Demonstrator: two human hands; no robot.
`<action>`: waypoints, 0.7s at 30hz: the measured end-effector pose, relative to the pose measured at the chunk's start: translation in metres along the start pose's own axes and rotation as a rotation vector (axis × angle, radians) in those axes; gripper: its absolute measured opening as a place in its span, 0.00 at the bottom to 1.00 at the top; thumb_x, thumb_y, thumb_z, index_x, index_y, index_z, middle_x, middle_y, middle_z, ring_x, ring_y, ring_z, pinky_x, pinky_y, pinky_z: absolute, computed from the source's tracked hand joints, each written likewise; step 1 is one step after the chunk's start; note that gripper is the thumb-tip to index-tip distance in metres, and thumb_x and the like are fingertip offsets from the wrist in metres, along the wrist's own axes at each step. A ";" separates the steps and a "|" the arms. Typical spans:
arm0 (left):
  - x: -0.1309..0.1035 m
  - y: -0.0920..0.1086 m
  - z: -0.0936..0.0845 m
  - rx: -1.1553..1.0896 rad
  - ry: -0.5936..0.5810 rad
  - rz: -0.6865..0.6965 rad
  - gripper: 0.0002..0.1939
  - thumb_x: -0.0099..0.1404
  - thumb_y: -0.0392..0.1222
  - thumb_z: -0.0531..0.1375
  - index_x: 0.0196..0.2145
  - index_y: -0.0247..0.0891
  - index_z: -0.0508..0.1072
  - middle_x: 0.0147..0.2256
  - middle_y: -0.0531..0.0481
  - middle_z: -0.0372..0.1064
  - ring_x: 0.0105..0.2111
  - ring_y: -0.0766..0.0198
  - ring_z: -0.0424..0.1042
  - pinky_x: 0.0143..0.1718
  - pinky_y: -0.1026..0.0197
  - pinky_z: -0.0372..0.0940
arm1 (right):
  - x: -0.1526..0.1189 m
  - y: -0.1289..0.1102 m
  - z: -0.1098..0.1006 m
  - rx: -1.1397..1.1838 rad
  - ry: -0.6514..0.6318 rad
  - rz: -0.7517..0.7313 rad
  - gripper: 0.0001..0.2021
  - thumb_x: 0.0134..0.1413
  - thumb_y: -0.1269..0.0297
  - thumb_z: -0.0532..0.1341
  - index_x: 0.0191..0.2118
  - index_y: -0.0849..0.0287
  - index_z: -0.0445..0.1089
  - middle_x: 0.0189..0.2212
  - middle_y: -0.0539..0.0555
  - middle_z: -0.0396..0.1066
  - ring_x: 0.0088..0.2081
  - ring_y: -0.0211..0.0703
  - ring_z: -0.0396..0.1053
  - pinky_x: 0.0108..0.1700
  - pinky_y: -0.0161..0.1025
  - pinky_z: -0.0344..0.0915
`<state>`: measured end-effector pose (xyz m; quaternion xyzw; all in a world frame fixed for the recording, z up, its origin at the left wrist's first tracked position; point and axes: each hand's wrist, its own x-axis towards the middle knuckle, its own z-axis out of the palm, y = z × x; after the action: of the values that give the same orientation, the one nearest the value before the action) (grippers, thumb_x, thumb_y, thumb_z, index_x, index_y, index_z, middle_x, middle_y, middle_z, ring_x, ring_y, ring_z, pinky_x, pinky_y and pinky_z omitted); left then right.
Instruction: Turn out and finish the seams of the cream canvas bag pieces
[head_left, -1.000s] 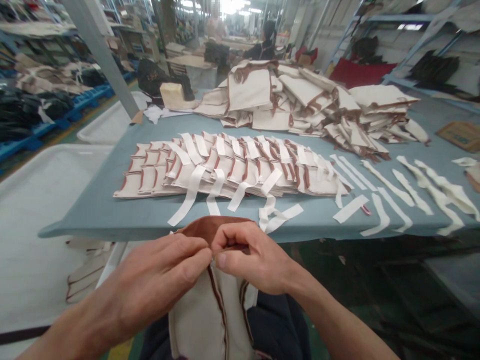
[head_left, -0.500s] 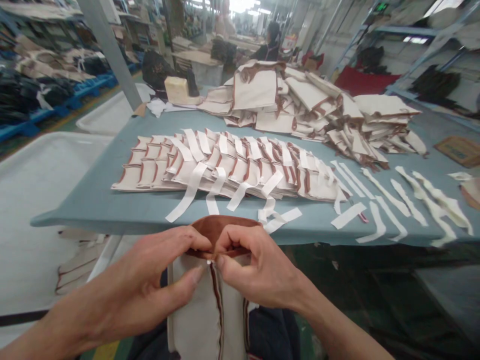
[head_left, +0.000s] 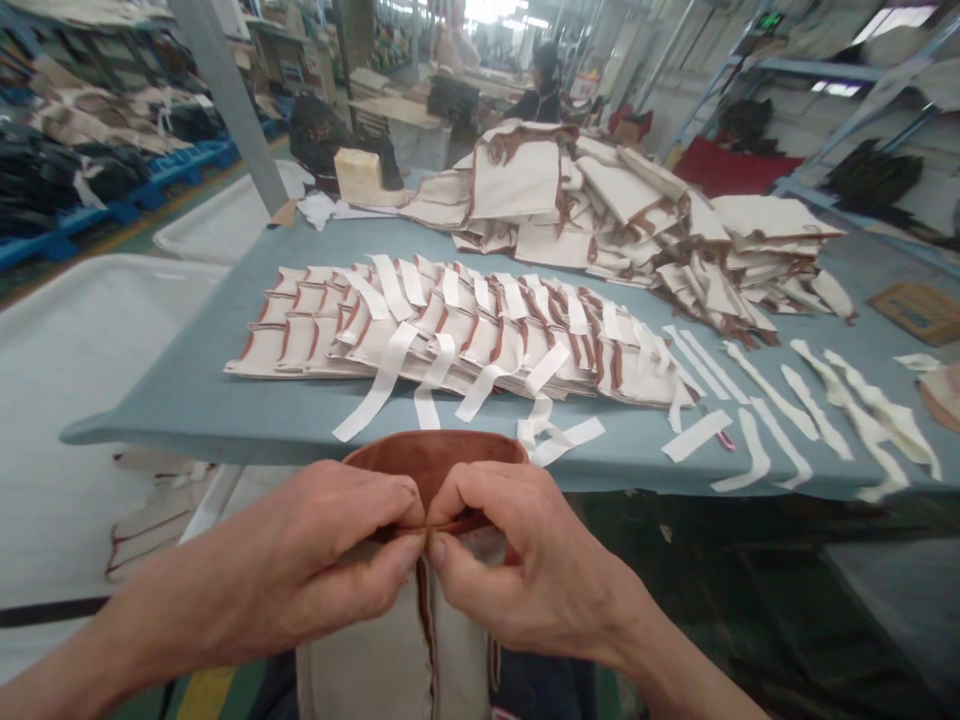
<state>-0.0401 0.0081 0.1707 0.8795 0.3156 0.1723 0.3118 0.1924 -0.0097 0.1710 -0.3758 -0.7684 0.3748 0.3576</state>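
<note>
"Where's the cream fabric pouch with a brown rim (head_left: 360,650)?"

"Near side, before the blue-grey worktop (head_left: 195,370)! Left hand (head_left: 330,550) and right hand (head_left: 525,555), side by side, both pinching its rim!"

"Beyond?"

"Overlapping cream fabric pieces edged in brown (head_left: 480,335), long white strips (head_left: 387,376) across them; far behind, a jumbled cream-and-brown fabric heap (head_left: 517,180)!"

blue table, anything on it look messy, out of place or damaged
Mildly messy: the rear pile of cream pieces lies jumbled at varied angles, unlike the overlapping rows in front. Near the front edge of the table, a few white strips cross in a small tangle. Nothing looks clearly damaged.
</note>
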 end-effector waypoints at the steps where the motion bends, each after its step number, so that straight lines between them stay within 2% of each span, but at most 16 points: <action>1: 0.003 -0.002 0.003 -0.072 0.006 -0.003 0.12 0.71 0.36 0.54 0.29 0.42 0.64 0.24 0.59 0.65 0.24 0.68 0.62 0.27 0.64 0.55 | 0.001 0.000 0.000 0.048 -0.010 0.022 0.06 0.55 0.72 0.61 0.29 0.57 0.67 0.23 0.44 0.66 0.25 0.33 0.62 0.32 0.33 0.57; 3: 0.010 -0.003 0.010 -0.225 0.045 -0.055 0.12 0.68 0.34 0.54 0.26 0.42 0.59 0.22 0.60 0.55 0.22 0.68 0.55 0.24 0.63 0.50 | 0.004 0.002 0.001 0.148 -0.022 0.085 0.06 0.55 0.70 0.61 0.28 0.57 0.66 0.22 0.43 0.64 0.24 0.32 0.60 0.29 0.32 0.55; 5: 0.015 -0.003 0.017 -0.380 0.089 -0.105 0.12 0.66 0.37 0.53 0.25 0.43 0.56 0.22 0.60 0.50 0.22 0.68 0.51 0.23 0.63 0.48 | 0.006 0.003 0.003 0.254 -0.029 0.158 0.07 0.54 0.68 0.61 0.27 0.56 0.65 0.22 0.43 0.62 0.23 0.32 0.56 0.26 0.31 0.52; 8: 0.019 -0.002 0.025 -0.555 0.135 -0.149 0.16 0.68 0.43 0.53 0.23 0.43 0.55 0.22 0.60 0.49 0.23 0.68 0.50 0.24 0.63 0.48 | 0.008 0.006 0.006 0.419 -0.077 0.256 0.08 0.54 0.64 0.62 0.27 0.55 0.63 0.21 0.42 0.57 0.21 0.31 0.50 0.23 0.31 0.48; 11: 0.017 -0.005 0.027 -0.653 0.115 -0.165 0.19 0.71 0.49 0.54 0.24 0.43 0.55 0.24 0.60 0.49 0.24 0.67 0.50 0.24 0.63 0.49 | 0.007 0.008 0.006 0.536 -0.140 0.341 0.09 0.54 0.61 0.63 0.28 0.55 0.63 0.20 0.41 0.54 0.21 0.31 0.48 0.22 0.31 0.46; 13: 0.014 -0.008 0.022 -0.642 0.061 -0.162 0.20 0.74 0.50 0.55 0.25 0.42 0.58 0.25 0.59 0.52 0.25 0.66 0.52 0.25 0.63 0.51 | 0.007 0.011 0.005 0.536 -0.135 0.371 0.08 0.53 0.61 0.63 0.28 0.55 0.65 0.21 0.41 0.55 0.22 0.31 0.48 0.23 0.31 0.46; 17: 0.008 -0.010 0.004 -0.455 -0.077 -0.119 0.17 0.81 0.47 0.53 0.33 0.41 0.70 0.31 0.56 0.66 0.31 0.65 0.65 0.33 0.65 0.61 | 0.005 0.014 0.002 0.404 -0.109 0.327 0.05 0.50 0.63 0.63 0.28 0.56 0.67 0.23 0.44 0.63 0.24 0.33 0.55 0.26 0.32 0.51; 19: 0.004 -0.009 -0.004 -0.361 -0.099 -0.073 0.16 0.82 0.45 0.53 0.36 0.41 0.74 0.33 0.57 0.71 0.33 0.65 0.70 0.36 0.66 0.63 | 0.005 0.013 -0.001 0.362 -0.131 0.291 0.05 0.51 0.64 0.63 0.29 0.56 0.67 0.24 0.45 0.65 0.25 0.34 0.57 0.27 0.33 0.52; 21: 0.001 -0.006 -0.008 -0.272 -0.079 -0.025 0.13 0.82 0.41 0.55 0.38 0.43 0.75 0.35 0.58 0.74 0.35 0.66 0.73 0.39 0.67 0.64 | 0.005 0.010 -0.004 0.343 -0.155 0.252 0.05 0.54 0.64 0.62 0.29 0.56 0.67 0.24 0.44 0.63 0.25 0.34 0.57 0.28 0.33 0.52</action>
<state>-0.0459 0.0163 0.1723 0.8312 0.2875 0.1751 0.4425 0.1971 0.0005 0.1657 -0.3724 -0.6656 0.5695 0.3066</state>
